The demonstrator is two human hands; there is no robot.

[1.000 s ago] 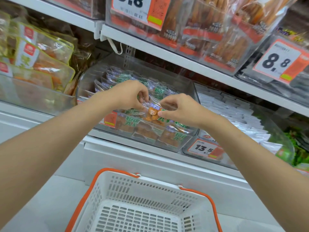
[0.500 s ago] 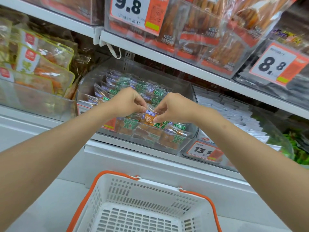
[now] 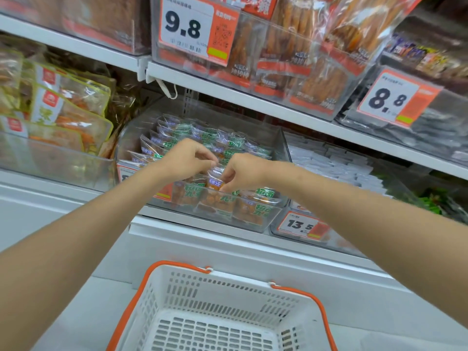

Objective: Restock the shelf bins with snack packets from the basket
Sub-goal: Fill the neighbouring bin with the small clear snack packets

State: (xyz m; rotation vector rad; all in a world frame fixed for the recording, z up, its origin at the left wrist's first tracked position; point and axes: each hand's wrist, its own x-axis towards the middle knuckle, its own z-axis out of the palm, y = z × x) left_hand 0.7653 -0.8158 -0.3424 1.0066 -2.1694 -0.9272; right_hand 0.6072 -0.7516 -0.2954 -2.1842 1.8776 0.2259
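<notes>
Left hand (image 3: 188, 160) and right hand (image 3: 243, 171), fingers curled, both pinched one snack packet (image 3: 214, 182) by its top in the clear bin's (image 3: 278, 145) front row, 12 o'clock from the basket (image 3: 238, 276). The step probably needed it seated upright, label out, flush with its neighbours.

Shop aisle with self-service shelving. White metal shelves (image 3: 228, 96) carry clear plastic bins (image 3: 282, 145) packed with rows of sealed snack packets (image 3: 202, 138). Orange-and-white price tags reading 9.8 (image 3: 187, 26), 8.8 (image 3: 387, 98) and 13.5 (image 3: 300, 225) hang on the bin fronts. A white shopping basket (image 3: 240, 277) with orange handles sits below the shelves.
</notes>
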